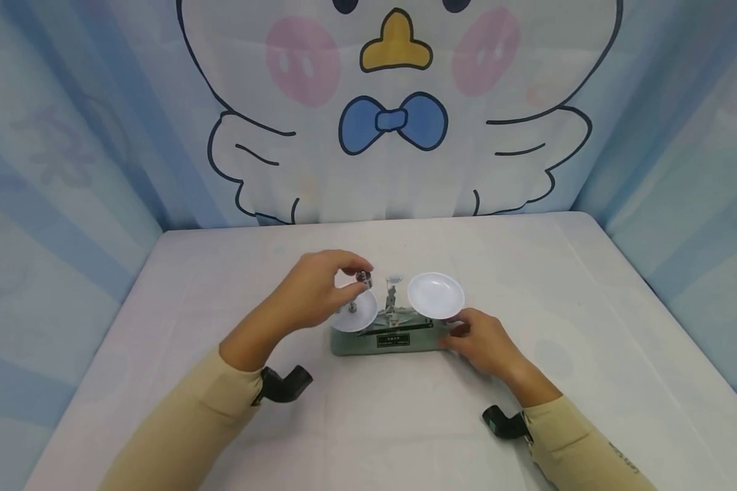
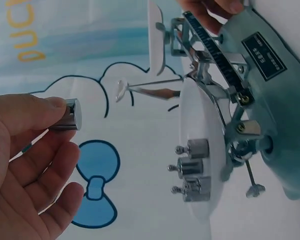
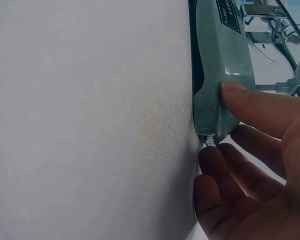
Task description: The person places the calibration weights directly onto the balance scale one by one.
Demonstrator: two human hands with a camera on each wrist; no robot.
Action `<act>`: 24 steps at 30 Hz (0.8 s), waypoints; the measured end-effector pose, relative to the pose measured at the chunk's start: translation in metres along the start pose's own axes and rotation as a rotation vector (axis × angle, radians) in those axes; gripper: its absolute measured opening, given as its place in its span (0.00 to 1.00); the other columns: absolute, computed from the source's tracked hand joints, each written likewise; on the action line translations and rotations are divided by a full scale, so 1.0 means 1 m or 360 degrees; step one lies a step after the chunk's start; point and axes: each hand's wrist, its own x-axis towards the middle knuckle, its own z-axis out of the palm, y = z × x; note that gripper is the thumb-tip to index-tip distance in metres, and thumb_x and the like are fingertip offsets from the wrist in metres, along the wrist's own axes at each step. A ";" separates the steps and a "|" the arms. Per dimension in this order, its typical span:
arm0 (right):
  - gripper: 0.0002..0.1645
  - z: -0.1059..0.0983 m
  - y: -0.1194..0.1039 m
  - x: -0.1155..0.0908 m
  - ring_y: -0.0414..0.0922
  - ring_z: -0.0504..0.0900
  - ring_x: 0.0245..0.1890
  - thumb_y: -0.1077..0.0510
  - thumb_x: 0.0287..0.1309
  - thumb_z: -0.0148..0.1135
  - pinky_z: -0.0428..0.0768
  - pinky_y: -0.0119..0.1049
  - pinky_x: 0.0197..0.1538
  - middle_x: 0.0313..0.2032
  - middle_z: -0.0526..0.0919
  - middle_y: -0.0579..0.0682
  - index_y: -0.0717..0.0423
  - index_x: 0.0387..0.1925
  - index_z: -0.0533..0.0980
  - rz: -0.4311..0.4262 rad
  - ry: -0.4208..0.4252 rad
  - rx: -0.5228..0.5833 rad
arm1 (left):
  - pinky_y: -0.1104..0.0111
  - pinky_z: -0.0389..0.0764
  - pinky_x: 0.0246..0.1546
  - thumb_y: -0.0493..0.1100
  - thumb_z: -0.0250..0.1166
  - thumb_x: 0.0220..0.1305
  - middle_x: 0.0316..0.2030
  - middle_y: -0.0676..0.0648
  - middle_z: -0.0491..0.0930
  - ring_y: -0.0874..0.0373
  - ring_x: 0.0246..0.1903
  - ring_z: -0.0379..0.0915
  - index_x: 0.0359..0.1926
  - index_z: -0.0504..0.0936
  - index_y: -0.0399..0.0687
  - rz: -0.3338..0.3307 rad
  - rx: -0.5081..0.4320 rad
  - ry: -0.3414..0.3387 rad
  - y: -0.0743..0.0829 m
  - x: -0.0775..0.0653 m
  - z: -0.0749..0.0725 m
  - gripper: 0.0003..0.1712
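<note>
A pan balance with a green base (image 1: 356, 344) stands on the table. My left hand (image 1: 319, 290) pinches a shiny cylindrical metal weight (image 2: 72, 117) between thumb and fingers, above the left white pan (image 1: 365, 315). Three knobbed metal weights (image 2: 191, 167) stand on that pan in the left wrist view. The right white pan (image 1: 436, 295) bears nothing and sits higher than the left one. At the base's right end, my right hand (image 1: 482, 341) grips it, thumb (image 3: 235, 90) on the front and fingers curled around the end.
A white cloth covers the table (image 1: 381, 423). Behind it hangs a curtain (image 1: 393, 184) with a cartoon figure and a blue bow, and blue drapes (image 1: 49, 204) line the sides. A black wrist camera (image 1: 287, 384) sits at the left sleeve.
</note>
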 end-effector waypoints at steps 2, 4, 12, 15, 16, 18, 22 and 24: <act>0.29 0.000 0.000 0.000 0.55 0.83 0.47 0.58 0.54 0.74 0.82 0.50 0.46 0.49 0.83 0.59 0.66 0.55 0.77 -0.0002 0.0000 -0.0005 | 0.58 0.79 0.53 0.42 0.67 0.67 0.49 0.49 0.83 0.52 0.52 0.76 0.55 0.84 0.48 0.0024 -0.0001 -0.0017 0.005 0.007 0.003 0.16; 0.29 0.000 0.000 0.000 0.55 0.83 0.47 0.58 0.55 0.74 0.82 0.51 0.46 0.49 0.83 0.59 0.66 0.56 0.77 0.0000 -0.0002 -0.0007 | 0.59 0.79 0.53 0.42 0.67 0.68 0.48 0.49 0.83 0.53 0.52 0.76 0.54 0.84 0.48 0.0044 -0.0010 -0.0037 0.010 0.014 0.006 0.15; 0.28 -0.001 0.001 0.001 0.55 0.83 0.47 0.57 0.55 0.73 0.82 0.51 0.47 0.49 0.83 0.59 0.66 0.56 0.77 -0.0001 -0.0003 -0.0011 | 0.60 0.79 0.53 0.42 0.67 0.67 0.48 0.50 0.82 0.53 0.52 0.75 0.53 0.83 0.49 0.0050 -0.0166 -0.0105 0.026 0.040 0.027 0.15; 0.29 -0.001 0.000 0.000 0.56 0.83 0.47 0.57 0.56 0.72 0.82 0.52 0.47 0.50 0.83 0.60 0.66 0.56 0.76 -0.0020 -0.0012 -0.0007 | 0.62 0.80 0.51 0.43 0.68 0.67 0.49 0.49 0.82 0.52 0.52 0.75 0.54 0.83 0.48 0.0047 -0.0182 -0.0140 0.031 0.048 0.034 0.15; 0.29 -0.001 0.000 0.000 0.57 0.84 0.47 0.57 0.56 0.72 0.82 0.53 0.47 0.50 0.83 0.61 0.67 0.56 0.76 -0.0026 -0.0014 -0.0006 | 0.62 0.80 0.51 0.43 0.68 0.67 0.49 0.49 0.82 0.51 0.52 0.75 0.53 0.83 0.49 0.0041 -0.0178 -0.0147 0.033 0.050 0.036 0.15; 0.29 -0.002 0.001 0.000 0.57 0.84 0.47 0.57 0.56 0.72 0.82 0.53 0.47 0.50 0.83 0.61 0.67 0.56 0.76 -0.0039 -0.0013 -0.0002 | 0.62 0.80 0.50 0.44 0.68 0.67 0.49 0.50 0.83 0.52 0.52 0.75 0.53 0.83 0.50 0.0031 -0.0154 -0.0153 0.036 0.054 0.040 0.15; 0.28 -0.002 0.001 0.000 0.57 0.84 0.47 0.57 0.56 0.72 0.82 0.53 0.47 0.50 0.83 0.61 0.67 0.55 0.76 -0.0060 -0.0011 0.0008 | 0.59 0.76 0.54 0.47 0.68 0.67 0.49 0.51 0.83 0.55 0.51 0.75 0.52 0.84 0.52 0.0014 -0.0086 -0.0160 0.040 0.061 0.047 0.15; 0.28 -0.002 0.002 0.000 0.57 0.84 0.46 0.57 0.56 0.72 0.82 0.53 0.47 0.49 0.83 0.61 0.67 0.55 0.76 -0.0065 -0.0012 0.0014 | 0.57 0.72 0.56 0.47 0.68 0.66 0.49 0.52 0.84 0.56 0.51 0.75 0.52 0.84 0.53 0.0017 -0.0045 -0.0167 0.041 0.064 0.051 0.14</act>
